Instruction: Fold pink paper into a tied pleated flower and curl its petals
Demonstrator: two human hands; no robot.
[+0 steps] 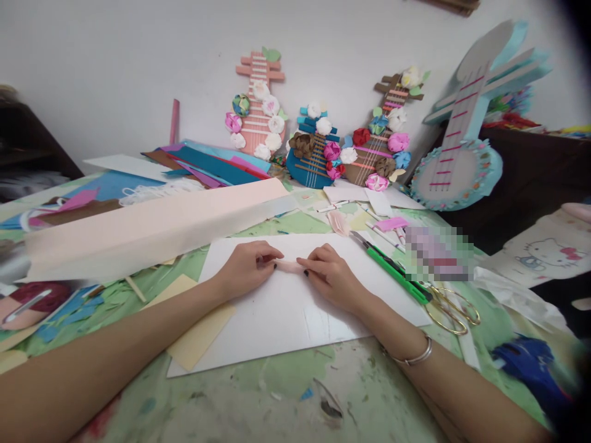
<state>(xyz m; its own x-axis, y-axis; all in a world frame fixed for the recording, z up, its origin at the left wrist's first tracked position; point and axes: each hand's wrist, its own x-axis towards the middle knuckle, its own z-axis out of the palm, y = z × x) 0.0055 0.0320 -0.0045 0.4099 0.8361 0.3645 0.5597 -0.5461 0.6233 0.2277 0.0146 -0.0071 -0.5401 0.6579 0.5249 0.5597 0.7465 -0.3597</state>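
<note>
A narrow pale pink paper strip is stretched between my hands, a little above a white board. Its left end is pinched by my left hand, thumb against fingers. My right hand pinches the other end in the same way. Beyond the board's far edge lies a small stack of pale pink paper pieces. A green utility knife rests across the board's right side, with gold-handled scissors beside it. Under my left forearm is a cream paper sheet.
A long pale pink paper sheet spans the left side. Paper lutes with crumpled flowers, one pink, one blue, one brown, lean on the wall. A large light-blue one stands right. A blue glue gun lies near right.
</note>
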